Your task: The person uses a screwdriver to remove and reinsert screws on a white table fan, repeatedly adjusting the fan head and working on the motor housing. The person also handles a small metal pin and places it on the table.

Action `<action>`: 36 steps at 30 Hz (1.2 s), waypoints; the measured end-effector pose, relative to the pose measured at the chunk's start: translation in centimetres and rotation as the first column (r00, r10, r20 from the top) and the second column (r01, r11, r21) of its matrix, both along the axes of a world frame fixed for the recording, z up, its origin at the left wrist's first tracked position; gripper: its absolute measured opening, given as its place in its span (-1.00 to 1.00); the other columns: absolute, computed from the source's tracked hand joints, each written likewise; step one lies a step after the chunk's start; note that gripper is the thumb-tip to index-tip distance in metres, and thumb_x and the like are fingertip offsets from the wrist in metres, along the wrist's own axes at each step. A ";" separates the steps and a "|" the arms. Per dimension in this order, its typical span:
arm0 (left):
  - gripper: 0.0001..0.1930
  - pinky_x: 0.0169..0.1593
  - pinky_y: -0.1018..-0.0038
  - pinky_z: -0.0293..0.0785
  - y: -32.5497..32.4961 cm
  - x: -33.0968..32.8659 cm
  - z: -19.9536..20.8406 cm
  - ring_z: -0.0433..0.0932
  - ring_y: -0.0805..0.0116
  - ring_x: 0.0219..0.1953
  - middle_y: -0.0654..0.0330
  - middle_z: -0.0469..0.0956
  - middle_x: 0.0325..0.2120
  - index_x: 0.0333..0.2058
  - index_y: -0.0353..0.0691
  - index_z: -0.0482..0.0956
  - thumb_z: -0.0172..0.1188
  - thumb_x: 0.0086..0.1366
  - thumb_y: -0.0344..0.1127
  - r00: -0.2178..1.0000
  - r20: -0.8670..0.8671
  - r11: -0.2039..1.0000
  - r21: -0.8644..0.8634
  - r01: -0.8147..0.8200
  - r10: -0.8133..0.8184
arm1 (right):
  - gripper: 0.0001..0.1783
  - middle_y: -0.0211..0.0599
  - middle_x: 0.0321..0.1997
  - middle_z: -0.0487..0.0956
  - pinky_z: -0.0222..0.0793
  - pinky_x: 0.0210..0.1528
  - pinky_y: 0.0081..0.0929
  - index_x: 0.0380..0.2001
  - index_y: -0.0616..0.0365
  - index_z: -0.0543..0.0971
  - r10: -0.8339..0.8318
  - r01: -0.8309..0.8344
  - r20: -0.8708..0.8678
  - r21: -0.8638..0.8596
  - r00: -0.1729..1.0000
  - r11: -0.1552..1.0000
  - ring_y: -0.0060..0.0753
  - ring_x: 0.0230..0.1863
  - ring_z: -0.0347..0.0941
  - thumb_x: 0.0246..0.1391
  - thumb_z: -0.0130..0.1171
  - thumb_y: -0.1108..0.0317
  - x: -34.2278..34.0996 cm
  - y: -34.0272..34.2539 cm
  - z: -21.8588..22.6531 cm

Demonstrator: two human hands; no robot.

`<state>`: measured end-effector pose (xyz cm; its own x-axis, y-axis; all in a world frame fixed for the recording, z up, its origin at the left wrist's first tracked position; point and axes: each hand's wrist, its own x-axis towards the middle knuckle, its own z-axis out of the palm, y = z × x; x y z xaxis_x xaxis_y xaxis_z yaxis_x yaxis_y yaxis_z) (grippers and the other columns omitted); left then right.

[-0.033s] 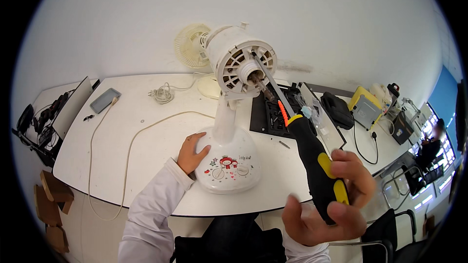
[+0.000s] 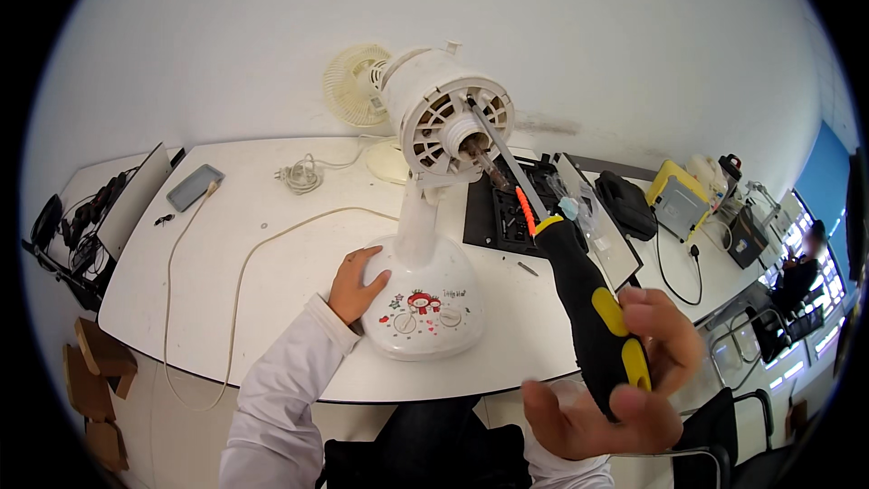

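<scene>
A white fan with no blades or grille on its motor housing (image 2: 412, 81) stands upright on the table, its slotted round face and shaft toward me. My left hand (image 2: 355, 285) lies on the left side of the fan's base (image 2: 421, 344), thumb and fingers apart. My right hand (image 2: 625, 389) holds a long screwdriver (image 2: 579, 299) by its black and yellow handle. The fingers sit loosely round the handle, with the thumb off to the left. The screwdriver's tip is in the upper part of the housing's face; whether it meets a screw is hidden.
Behind stands a small cream fan (image 2: 348, 91) with a coiled cord (image 2: 300, 175). A black tool case (image 2: 480, 217) lies behind the base at right, near a black pouch (image 2: 626, 202). At far left is a grey tray (image 2: 195, 186); a cable (image 2: 240, 281) crosses the table.
The right hand's fingers have shifted slightly round the handle, and the handle has turned a little. The screwdriver's tip and the left hand stay in place.
</scene>
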<state>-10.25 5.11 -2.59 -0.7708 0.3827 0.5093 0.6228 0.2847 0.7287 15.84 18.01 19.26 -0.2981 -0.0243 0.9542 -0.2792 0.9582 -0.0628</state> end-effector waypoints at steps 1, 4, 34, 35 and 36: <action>-0.53 0.06 0.31 0.27 0.0 0.0 0.0 0.33 0.02 -0.01 -0.09 0.41 -0.12 -0.02 -0.25 0.39 0.22 0.07 -0.27 1.000 -0.006 1.000 -0.004 0.000 0.000 | -0.34 -0.05 -0.09 0.24 0.47 -0.17 -0.24 0.01 -0.36 0.11 -0.010 0.010 -0.006 0.007 1.000 1.000 -0.01 -0.11 0.35 -0.09 0.12 0.51 0.1 0.3 -0.1; -0.54 0.06 0.32 0.27 -0.2 0.0 0.0 0.33 0.03 0.00 -0.08 0.41 -0.11 -0.03 -0.25 0.39 0.22 0.07 -0.28 1.000 0.003 1.000 0.002 -0.013 0.013 | -0.36 -0.02 -0.05 0.21 0.54 -0.28 -0.34 0.02 -0.35 0.10 -0.013 0.015 -0.053 0.038 0.998 0.999 -0.02 -0.10 0.37 -0.06 0.14 0.43 -0.5 1.4 -1.0; -0.53 0.09 0.33 0.23 0.0 -0.3 -0.4 0.32 0.06 0.01 -0.05 0.41 -0.09 -0.01 -0.26 0.38 0.22 0.07 -0.32 1.000 -0.006 0.999 0.034 0.030 -0.029 | -0.28 -0.16 -0.14 0.23 0.29 0.10 -0.07 -0.09 -0.33 0.13 0.366 -0.365 -0.018 -0.145 0.930 0.920 0.03 -0.05 0.39 -0.21 0.28 0.56 -0.2 1.5 -0.9; -0.53 0.09 0.33 0.23 -0.2 -0.3 -0.4 0.32 0.05 0.01 -0.05 0.41 -0.09 -0.01 -0.27 0.38 0.22 0.07 -0.32 1.000 -0.005 0.999 0.035 0.027 -0.027 | -0.29 -0.14 -0.14 0.25 0.29 0.11 -0.08 -0.09 -0.32 0.15 0.377 -0.380 -0.047 -0.146 0.925 0.913 0.04 -0.04 0.39 -0.22 0.29 0.56 -0.4 1.5 -1.1; -0.53 0.09 0.33 0.23 -0.4 -0.2 -0.4 0.32 0.05 0.01 -0.05 0.41 -0.09 -0.01 -0.27 0.38 0.22 0.07 -0.32 1.000 0.008 0.999 0.030 0.021 -0.021 | -0.31 -0.10 -0.12 0.28 0.30 0.09 -0.09 -0.11 -0.29 0.17 0.371 -0.382 -0.094 -0.148 0.924 0.912 0.05 -0.02 0.38 -0.23 0.29 0.57 -0.8 1.4 -1.2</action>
<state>-10.48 4.72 -2.98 -0.7668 0.3836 0.5147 0.6227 0.2497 0.7415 15.03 19.40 18.02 -0.2367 0.0315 0.9711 -0.6258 0.7596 -0.1772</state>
